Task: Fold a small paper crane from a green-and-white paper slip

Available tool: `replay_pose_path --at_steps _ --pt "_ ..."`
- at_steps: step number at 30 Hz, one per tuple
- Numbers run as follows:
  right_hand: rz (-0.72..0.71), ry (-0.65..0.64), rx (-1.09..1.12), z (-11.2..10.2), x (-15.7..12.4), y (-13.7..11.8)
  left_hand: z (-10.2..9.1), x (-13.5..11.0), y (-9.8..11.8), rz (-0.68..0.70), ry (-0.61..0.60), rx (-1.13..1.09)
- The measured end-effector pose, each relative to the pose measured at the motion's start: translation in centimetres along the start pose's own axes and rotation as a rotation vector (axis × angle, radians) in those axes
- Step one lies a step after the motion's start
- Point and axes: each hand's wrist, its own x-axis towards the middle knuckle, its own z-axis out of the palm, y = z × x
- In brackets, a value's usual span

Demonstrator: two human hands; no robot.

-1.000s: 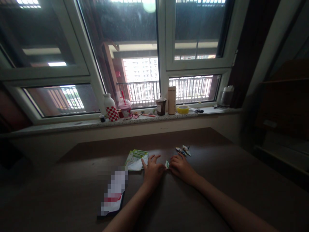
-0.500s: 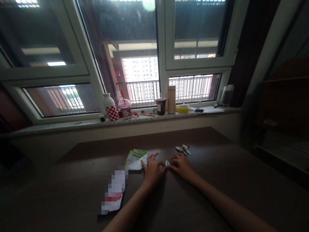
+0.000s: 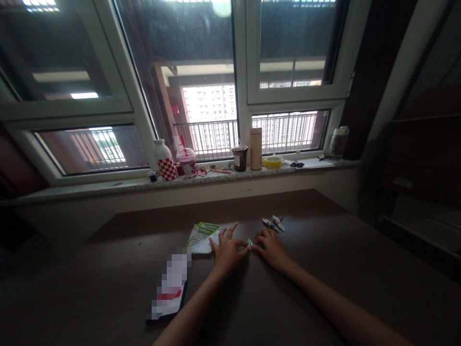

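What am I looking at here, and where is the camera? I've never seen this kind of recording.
There is no machine. A person works with two bare hands, filmed by a camera worn on the head that looks forward and down. The arms coming in from below are therefore the wearer's own. The left hand and right hand meet at a small folded paper piece on the dark table. Whether they pinch it or press it flat is too small to tell. Left of them lie green-and-white printed sheets, and beyond the right hand are folded paper figures. A checkered bottle stands on the windowsill.
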Motion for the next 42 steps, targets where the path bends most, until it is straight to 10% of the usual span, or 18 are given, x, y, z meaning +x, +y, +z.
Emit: replay_pose_path --at_steps 42 --pt "0.078 -0.006 0.109 -0.23 0.34 -0.15 -0.31 0.16 0.48 0.011 -0.035 0.052"
